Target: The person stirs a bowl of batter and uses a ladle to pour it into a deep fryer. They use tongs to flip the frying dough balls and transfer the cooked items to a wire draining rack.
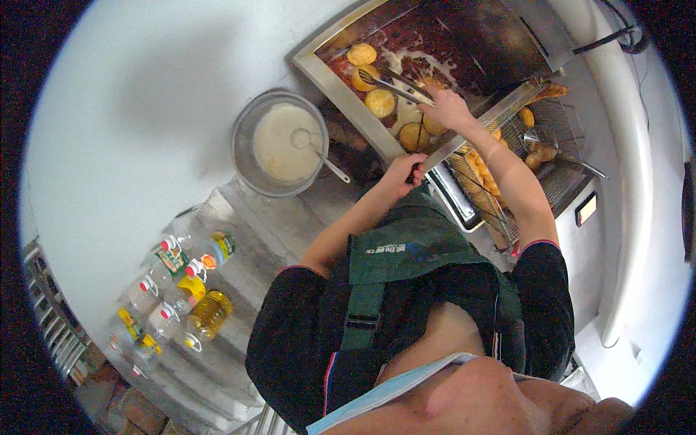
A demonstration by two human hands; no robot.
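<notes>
My right hand (448, 110) is closed around metal tongs (394, 89) that reach over a deep fryer (356, 122) of dark oil. Several round golden cakes (379, 103) float along its left and near sides, and the tongs' tips lie over one of them. Pale foam drifts around the hand. At the fryer's near corner, my left hand (403, 175) has its fingers curled by the metal rim; what it grips, if anything, is hidden.
A metal pot (237, 142) of pale batter with a ladle (333, 166) stands left. Right of the fryer are a wire basket of fried pieces (484, 168), a wire rack (565, 163) and a phone (586, 210). Oil bottles (209, 314) stand lower left. A thick white pipe (633, 179) curves at right.
</notes>
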